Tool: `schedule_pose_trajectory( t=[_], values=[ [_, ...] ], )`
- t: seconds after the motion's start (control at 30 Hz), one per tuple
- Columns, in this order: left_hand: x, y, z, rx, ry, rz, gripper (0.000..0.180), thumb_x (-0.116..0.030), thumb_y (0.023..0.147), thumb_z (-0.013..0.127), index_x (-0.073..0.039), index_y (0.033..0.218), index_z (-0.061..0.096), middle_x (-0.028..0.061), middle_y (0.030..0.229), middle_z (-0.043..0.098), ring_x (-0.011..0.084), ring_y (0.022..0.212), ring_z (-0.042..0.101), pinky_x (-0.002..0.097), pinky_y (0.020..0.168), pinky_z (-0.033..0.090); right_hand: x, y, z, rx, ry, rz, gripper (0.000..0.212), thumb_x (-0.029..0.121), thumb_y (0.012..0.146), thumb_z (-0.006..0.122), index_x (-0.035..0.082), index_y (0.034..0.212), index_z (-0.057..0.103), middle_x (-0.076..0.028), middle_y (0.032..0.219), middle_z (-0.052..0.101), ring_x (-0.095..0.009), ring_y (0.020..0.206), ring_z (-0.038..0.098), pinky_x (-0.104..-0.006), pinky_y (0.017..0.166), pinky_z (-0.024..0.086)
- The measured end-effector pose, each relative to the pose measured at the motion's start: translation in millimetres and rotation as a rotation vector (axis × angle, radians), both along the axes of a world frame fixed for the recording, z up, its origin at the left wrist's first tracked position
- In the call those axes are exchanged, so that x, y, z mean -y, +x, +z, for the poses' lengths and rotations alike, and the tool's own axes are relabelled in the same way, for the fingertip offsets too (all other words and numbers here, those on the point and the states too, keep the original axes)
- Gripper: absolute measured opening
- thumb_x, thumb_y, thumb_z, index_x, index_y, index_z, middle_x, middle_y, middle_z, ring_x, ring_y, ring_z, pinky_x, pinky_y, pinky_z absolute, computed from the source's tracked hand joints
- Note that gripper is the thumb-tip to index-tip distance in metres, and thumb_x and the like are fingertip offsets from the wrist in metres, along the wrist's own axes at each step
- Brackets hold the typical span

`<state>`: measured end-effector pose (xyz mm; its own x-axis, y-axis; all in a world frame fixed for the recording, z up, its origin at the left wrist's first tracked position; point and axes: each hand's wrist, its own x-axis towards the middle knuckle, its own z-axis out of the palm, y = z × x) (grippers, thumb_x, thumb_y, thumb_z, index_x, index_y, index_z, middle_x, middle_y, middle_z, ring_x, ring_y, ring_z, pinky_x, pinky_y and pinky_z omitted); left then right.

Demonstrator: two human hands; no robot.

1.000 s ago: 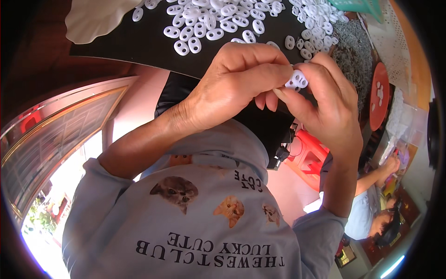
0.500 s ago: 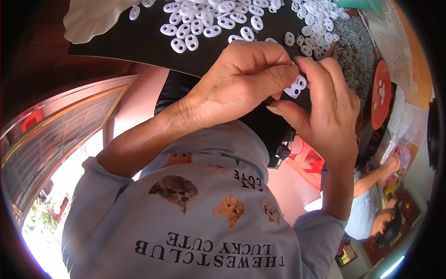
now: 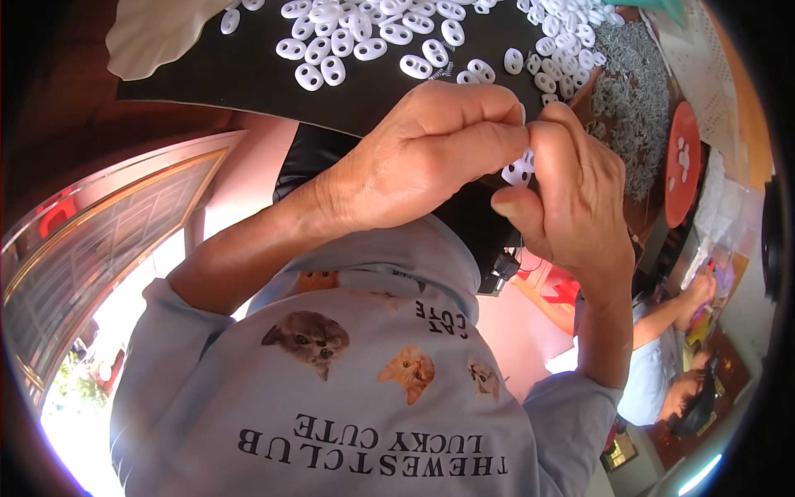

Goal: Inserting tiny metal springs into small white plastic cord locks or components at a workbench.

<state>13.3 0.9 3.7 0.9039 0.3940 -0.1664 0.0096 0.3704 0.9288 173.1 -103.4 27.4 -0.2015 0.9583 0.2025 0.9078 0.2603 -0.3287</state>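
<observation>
Both my hands meet above the near edge of the dark table. Between their fingertips is a white two-hole plastic cord lock (image 3: 517, 172), partly covered by fingers. My left hand (image 3: 439, 157) is closed, its thumb and curled index finger pinching at the piece. My right hand (image 3: 580, 190) bends its fingers over the other side, with its thumb just below the piece. Beyond the hands lies a heap of white oval cord lock pieces (image 3: 370, 49), each with two holes. A couple of them (image 3: 480, 71) lie right behind my left knuckles.
Smaller white plastic parts (image 3: 567, 41) are piled at the far right, beside a mass of small metal springs (image 3: 633, 108). A red dish (image 3: 681, 174) with a few white bits sits at the right edge. A pale scalloped tray (image 3: 153, 37) stands far left. Another person (image 3: 662, 364) sits at right.
My right fingers have curled in closer to my left fingertips, and the right thumb has shifted nearer the cord lock. The cord lock now sits slightly lower and more covered.
</observation>
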Motion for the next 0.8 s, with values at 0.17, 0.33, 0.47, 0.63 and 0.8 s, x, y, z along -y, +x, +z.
schedule_pose_trajectory(
  t=[0.17, 0.33, 0.47, 0.63, 0.8],
  values=[
    [-3, 1, -1, 0.023, -0.049, -0.056, 0.018, -0.016, 0.091, 0.050, -0.001, 0.083, 0.055, -0.0028, 0.070, 0.045, 0.0050, 0.068, 0.040, 0.0214, 0.060, 0.031, 1, -2, -4, -0.033, -0.032, -0.042, 0.045, 0.043, 0.090, 0.055, -0.001, 0.092, 0.047, -0.017, 0.085, 0.050, -0.036, 0.063, 0.053, -0.0418, 0.055, 0.043],
    [-3, 2, -4, -0.013, -0.010, -0.096, 0.017, -0.016, 0.091, 0.048, -0.002, 0.083, 0.054, -0.0029, 0.071, 0.044, 0.0048, 0.069, 0.040, 0.0219, 0.061, 0.031, 3, 2, -4, -0.042, -0.074, -0.012, 0.039, 0.037, 0.089, 0.059, -0.001, 0.092, 0.048, -0.017, 0.088, 0.052, -0.036, 0.066, 0.054, -0.0415, 0.058, 0.044],
    [0, 0, -5, -0.040, -0.065, -0.090, 0.017, -0.016, 0.091, 0.046, -0.002, 0.085, 0.054, -0.0029, 0.072, 0.043, 0.0051, 0.070, 0.039, 0.0222, 0.061, 0.031, 5, -3, -3, 0.004, -0.083, -0.029, 0.035, 0.030, 0.088, 0.062, -0.001, 0.099, 0.050, -0.017, 0.098, 0.058, -0.035, 0.074, 0.057, -0.0409, 0.067, 0.044],
    [-1, 4, -11, 0.099, 0.118, -0.034, 0.017, -0.007, 0.085, 0.044, 0.005, 0.074, 0.047, 0.0089, 0.066, 0.045, 0.0155, 0.060, 0.046, 0.0312, 0.055, 0.038, 5, -2, -2, 0.040, -0.113, -0.017, 0.035, 0.029, 0.087, 0.063, -0.001, 0.101, 0.052, -0.017, 0.102, 0.059, -0.034, 0.077, 0.058, -0.0406, 0.071, 0.044],
    [0, 5, -9, 0.096, 0.070, -0.018, 0.015, -0.006, 0.083, 0.043, 0.005, 0.074, 0.049, 0.0082, 0.065, 0.046, 0.0146, 0.060, 0.046, 0.0308, 0.055, 0.038, 4, -4, -2, -0.005, -0.134, -0.021, 0.034, 0.027, 0.087, 0.063, -0.002, 0.101, 0.052, -0.017, 0.101, 0.060, -0.034, 0.080, 0.059, -0.0407, 0.074, 0.045]
  ],
)
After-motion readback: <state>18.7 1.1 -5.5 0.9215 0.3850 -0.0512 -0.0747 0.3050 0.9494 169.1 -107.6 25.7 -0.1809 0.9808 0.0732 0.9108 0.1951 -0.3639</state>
